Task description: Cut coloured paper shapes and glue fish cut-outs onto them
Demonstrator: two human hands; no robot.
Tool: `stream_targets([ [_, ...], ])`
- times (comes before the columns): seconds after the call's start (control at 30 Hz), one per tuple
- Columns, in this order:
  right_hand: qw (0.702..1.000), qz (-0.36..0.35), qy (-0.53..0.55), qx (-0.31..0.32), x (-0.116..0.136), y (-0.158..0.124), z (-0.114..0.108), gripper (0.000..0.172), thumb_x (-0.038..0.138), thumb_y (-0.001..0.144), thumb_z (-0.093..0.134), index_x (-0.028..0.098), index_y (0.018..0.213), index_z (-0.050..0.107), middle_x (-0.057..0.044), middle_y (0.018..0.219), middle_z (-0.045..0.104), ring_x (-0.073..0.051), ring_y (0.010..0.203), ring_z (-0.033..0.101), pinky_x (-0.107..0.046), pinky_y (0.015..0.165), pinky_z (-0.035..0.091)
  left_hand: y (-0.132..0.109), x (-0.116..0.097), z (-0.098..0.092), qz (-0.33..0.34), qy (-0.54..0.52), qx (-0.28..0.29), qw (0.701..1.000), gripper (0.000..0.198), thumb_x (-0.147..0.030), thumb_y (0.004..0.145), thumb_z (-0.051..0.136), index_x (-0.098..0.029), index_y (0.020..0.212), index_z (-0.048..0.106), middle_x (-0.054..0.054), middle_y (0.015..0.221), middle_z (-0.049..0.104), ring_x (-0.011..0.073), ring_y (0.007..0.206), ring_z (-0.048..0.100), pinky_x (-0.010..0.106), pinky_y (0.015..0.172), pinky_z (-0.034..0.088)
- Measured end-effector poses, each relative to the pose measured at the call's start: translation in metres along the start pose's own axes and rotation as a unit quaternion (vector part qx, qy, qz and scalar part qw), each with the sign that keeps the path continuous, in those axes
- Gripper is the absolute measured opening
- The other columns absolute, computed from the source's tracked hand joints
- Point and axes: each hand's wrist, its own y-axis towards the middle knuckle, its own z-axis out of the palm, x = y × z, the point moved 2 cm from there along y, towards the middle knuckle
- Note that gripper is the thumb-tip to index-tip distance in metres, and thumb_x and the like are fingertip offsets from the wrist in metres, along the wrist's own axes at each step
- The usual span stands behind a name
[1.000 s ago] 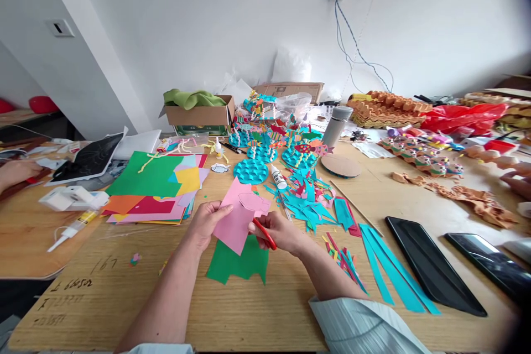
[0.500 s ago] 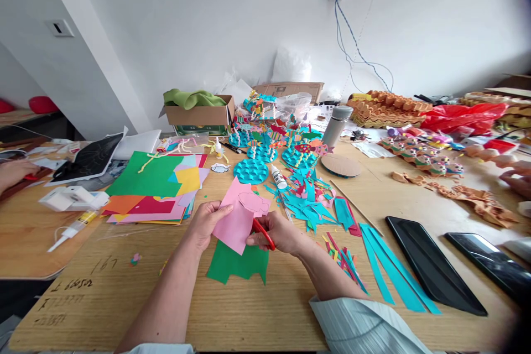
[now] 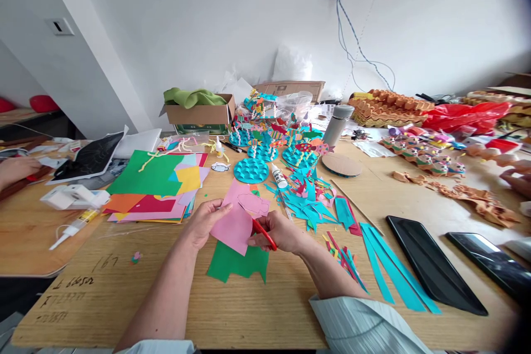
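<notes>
Pinched between the thumb and fingers of my left hand (image 3: 206,222) is a sheet of pink paper (image 3: 232,227), held up off the table. A fish-like outline (image 3: 252,203) is drawn on its upper right part. My right hand (image 3: 276,230) grips red-handled scissors (image 3: 264,233), whose blades reach into the pink paper beside the outline. Beneath the sheet, green paper (image 3: 237,266) with a notched edge lies on the table. Just beyond the sheet sits a blue scalloped disc (image 3: 251,170), with a white glue bottle (image 3: 279,176) to its right.
Stacked coloured paper (image 3: 145,177) lies at left, near a glue bottle (image 3: 74,228). Blue scraps (image 3: 307,199), blue strips (image 3: 394,271) and a black tray (image 3: 433,265) are at right. A grey flask (image 3: 338,124) stands behind. Other people's hands (image 3: 19,171) show at both sides.
The outlined part of the pink paper has tilted and sunk slightly, with the scissor blades now showing along its left side. Both hands have stayed nearly in place, still holding the paper and scissors.
</notes>
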Motion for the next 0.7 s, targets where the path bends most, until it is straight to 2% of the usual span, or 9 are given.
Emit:
stream_targets([
  [0.27,1.000,0.010,-0.011,0.006,0.0064,-0.0024,0.0015,0.037,0.039,0.053,0.084,0.015,0.053,0.055,0.005,0.047,0.055,-0.007,0.044,0.047,-0.018,0.041,0.033,0.0010,0.0007,-0.0027,-0.012,0.013,-0.004,1.000,0.038,-0.046,0.058,0.082,-0.012,0.070,0.071,0.005,0.063,0.067,0.0122,0.055,0.054,0.022,0.055,0.038],
  [0.5,1.000,-0.007,-0.007,0.000,0.0033,-0.0009,0.0028,0.031,0.035,0.057,0.081,0.014,0.055,0.057,0.005,0.050,0.055,-0.006,0.045,0.045,-0.018,0.043,0.036,0.0002,0.0031,-0.0007,-0.029,0.027,0.002,0.999,0.040,-0.048,0.059,0.081,-0.013,0.074,0.070,0.003,0.061,0.066,0.0119,0.054,0.054,0.022,0.054,0.037],
  [0.7,1.000,-0.017,-0.012,-0.002,-0.0011,0.0020,0.0029,0.018,0.028,0.065,0.072,0.014,0.062,0.060,0.006,0.051,0.055,-0.006,0.046,0.046,-0.017,0.044,0.035,-0.0007,0.0034,0.0031,-0.041,0.037,0.006,0.998,0.042,-0.049,0.059,0.081,-0.012,0.075,0.071,0.003,0.063,0.067,0.0113,0.053,0.055,0.021,0.052,0.035],
])
